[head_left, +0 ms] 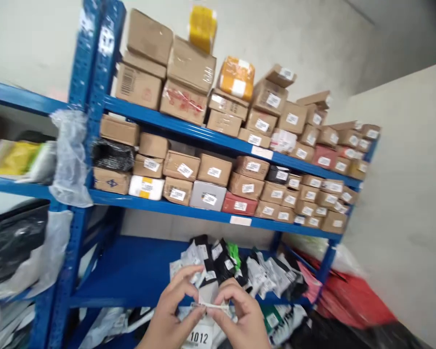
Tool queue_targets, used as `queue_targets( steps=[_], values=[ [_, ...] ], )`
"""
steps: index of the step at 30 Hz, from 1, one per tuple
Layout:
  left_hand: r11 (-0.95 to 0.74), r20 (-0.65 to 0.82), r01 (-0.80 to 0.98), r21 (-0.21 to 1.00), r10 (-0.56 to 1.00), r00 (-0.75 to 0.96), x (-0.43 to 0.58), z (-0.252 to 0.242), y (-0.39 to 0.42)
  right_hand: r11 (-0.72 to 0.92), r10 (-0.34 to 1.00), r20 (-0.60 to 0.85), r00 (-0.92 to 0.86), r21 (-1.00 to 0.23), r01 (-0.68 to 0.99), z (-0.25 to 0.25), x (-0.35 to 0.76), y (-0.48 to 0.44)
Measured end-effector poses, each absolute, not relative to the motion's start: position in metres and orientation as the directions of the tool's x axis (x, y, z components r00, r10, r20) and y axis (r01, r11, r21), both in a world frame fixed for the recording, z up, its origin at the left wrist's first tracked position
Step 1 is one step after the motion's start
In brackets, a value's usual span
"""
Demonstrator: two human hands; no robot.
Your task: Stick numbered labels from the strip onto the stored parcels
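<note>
- A thin, narrow, whitish strip (218, 306), blurred and of a material I cannot make out, is at the near edge of the scene, a little left of the middle, between the two hands.
- Its long axis runs left to right, across the line from one hand to the other; it lies right at the fingertips, and neither hand is clearly nearer to it.
- The left hand (174, 308) has thumb and forefinger pinched on the strip's left part.
- The right hand (241, 312) pinches its right part the same way, the two thumb tips just beside each other.
- Just nearer than the thumbs is a white rectangular label printed 1012 (199, 338); whether it joins the strip I cannot tell.
- Beyond the hands, black, grey and white plastic-wrapped packets (221, 259) lie heaped on a blue metal shelf (138, 271), with a bright green packet (234, 254) among them.
- Above, two further levels carry stacked brown cardboard boxes (214, 168), many bearing white labels.
- To the right lies red plastic sheeting (359, 300); to the left, translucent plastic wrap (67, 160) hangs on a blue upright.
</note>
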State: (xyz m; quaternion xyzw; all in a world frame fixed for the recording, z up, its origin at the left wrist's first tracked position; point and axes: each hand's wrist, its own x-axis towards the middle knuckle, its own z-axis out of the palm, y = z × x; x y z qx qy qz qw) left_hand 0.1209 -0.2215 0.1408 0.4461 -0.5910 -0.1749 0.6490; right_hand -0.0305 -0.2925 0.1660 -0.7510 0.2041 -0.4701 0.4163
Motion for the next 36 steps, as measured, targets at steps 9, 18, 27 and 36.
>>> queue_targets(
  steps=[9, 18, 27, 36],
  values=[
    [0.416, 0.285, 0.081, 0.906, -0.74, 0.61, 0.201, 0.185, -0.223, -0.648, -0.663, 0.642, 0.385, -0.749, 0.135, 0.21, 0.099, -0.293],
    [0.491, 0.422, -0.103, 0.865, -0.602, 0.678, 0.32, 0.226, -0.27, -0.894, -0.391, 0.907, 0.158, -0.415, 0.169, 0.296, 0.236, -0.349],
    [0.561, 0.856, -0.656, 0.504, -0.423, 0.296, 0.381, 0.262, -0.29, -0.947, -0.204, 0.933, 0.297, -0.111, -0.301, 0.385, 0.338, -0.435],
    [0.665, 0.896, -0.607, 0.434, -0.392, 0.211, 0.381, 0.251, -0.286, -0.714, -0.047, 0.914, 0.404, 0.252, -0.653, 0.383, 0.328, -0.439]
  ],
)
